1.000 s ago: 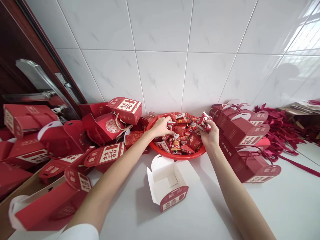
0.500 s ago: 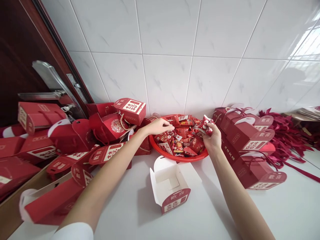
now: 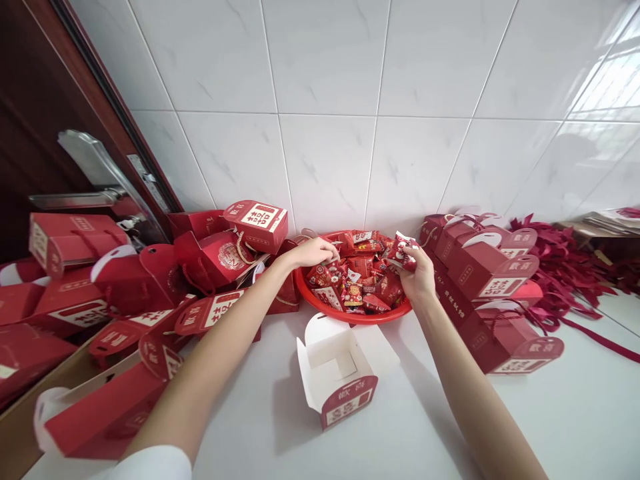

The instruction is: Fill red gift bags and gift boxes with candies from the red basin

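A red plastic basin (image 3: 345,316) full of red-wrapped sweets (image 3: 365,268) stands against the tiled wall. My right hand (image 3: 420,275) grips a red and white candy packet (image 3: 403,249) above the basin's right rim. Over the left side of the basin, my left hand (image 3: 317,252) has its fingers curled down among the sweets; what they hold, if anything, is hidden. In front of the basin an open gift box (image 3: 345,387), red outside and white inside, rests on the white table with its flaps up and nothing in it.
Red gift boxes (image 3: 125,280) crowd the left side, some in a brown carton (image 3: 30,420). More closed red boxes (image 3: 500,267) line the right, beside a heap of dark red ribbons (image 3: 555,267). A door handle (image 3: 75,199) juts out at left.
My left hand has shifted slightly and its fingers have bent down into the sweets. My right hand still holds the candy packet. The view has turned a little to the right.
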Action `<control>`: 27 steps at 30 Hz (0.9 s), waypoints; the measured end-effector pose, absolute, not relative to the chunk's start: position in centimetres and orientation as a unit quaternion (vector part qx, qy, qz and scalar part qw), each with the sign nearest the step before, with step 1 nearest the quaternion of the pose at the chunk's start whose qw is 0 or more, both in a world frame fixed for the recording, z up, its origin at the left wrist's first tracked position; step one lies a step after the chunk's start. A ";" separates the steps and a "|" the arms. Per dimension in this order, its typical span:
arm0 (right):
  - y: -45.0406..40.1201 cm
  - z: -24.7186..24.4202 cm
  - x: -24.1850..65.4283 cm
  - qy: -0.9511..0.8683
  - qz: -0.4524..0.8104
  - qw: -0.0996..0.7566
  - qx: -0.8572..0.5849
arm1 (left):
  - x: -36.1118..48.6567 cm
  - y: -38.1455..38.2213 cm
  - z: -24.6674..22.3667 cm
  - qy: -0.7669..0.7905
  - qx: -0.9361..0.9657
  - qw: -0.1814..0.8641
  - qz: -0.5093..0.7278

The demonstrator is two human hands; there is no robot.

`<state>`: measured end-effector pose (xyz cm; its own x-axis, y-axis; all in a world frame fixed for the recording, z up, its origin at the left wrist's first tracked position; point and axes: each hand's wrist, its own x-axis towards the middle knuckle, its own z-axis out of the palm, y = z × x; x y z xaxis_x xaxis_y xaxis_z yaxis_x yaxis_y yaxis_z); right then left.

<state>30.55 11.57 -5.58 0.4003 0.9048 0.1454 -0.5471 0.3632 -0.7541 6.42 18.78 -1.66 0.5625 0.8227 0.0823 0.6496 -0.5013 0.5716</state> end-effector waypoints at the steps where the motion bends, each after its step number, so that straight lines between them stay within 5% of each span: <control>1: 11.5 -5.5 30.5 -0.282 0.470 0.775 -0.316 | 6.5 18.9 -1.5 0.427 0.854 0.259 0.146; 11: 11.4 -5.5 30.3 -0.285 0.473 0.772 -0.315 | 7.2 18.7 -1.2 0.490 0.846 0.171 0.120; 18: 11.3 -5.3 30.3 -0.265 0.482 0.773 -0.317 | 7.2 18.3 -1.3 0.390 0.751 0.369 0.385; 27: 11.1 -5.3 30.2 -0.304 0.477 0.759 -0.322 | 8.7 16.9 -1.6 0.352 0.701 0.413 0.463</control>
